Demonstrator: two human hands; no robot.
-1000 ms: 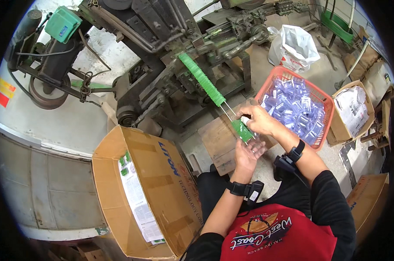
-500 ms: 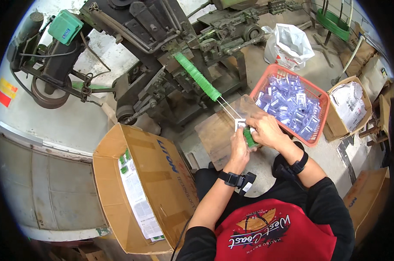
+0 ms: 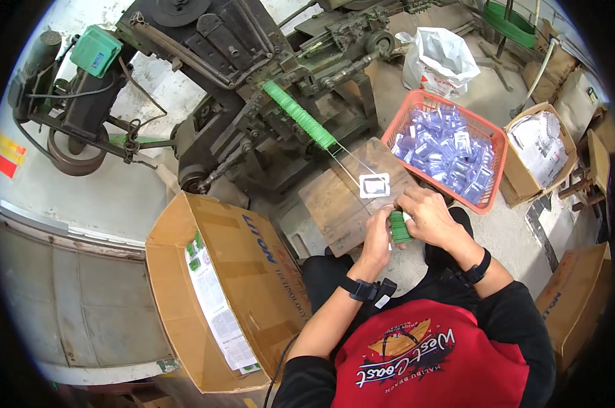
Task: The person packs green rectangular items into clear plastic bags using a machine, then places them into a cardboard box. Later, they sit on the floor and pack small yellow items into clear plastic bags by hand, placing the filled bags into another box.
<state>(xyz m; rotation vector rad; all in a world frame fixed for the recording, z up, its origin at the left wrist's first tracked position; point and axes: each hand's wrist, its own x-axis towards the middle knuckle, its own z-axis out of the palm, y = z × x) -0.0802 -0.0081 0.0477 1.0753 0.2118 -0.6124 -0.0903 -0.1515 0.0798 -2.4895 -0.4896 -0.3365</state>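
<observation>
Between my two hands is a short bundle of thin green pieces (image 3: 400,227), pressed closely together. My left hand (image 3: 377,238) grips its left side, and the curled fingers of my right hand (image 3: 427,216) hold it from the right and above. A bit of white shows by the right fingers; what it is I cannot make out. Just beyond my hands, a white rectangular frame-shaped piece (image 3: 374,185) lies over the wooden board (image 3: 341,211). Two thin rods reach it from a long row of similar green pieces (image 3: 297,115) that slopes down from the dark machine (image 3: 233,51).
Right of the board stands a red plastic basket (image 3: 496,173) full of clear bluish packs. Behind it is a white bag (image 3: 440,61); farther right, a carton (image 3: 521,187) of papers. A large open cardboard box (image 3: 246,272) at my left holds newspaper and green pieces.
My hands have drawn back toward me with the green bundle, away from the white frame-shaped piece, which now shows uncovered at the rods' end. The whole view has shifted slightly.
</observation>
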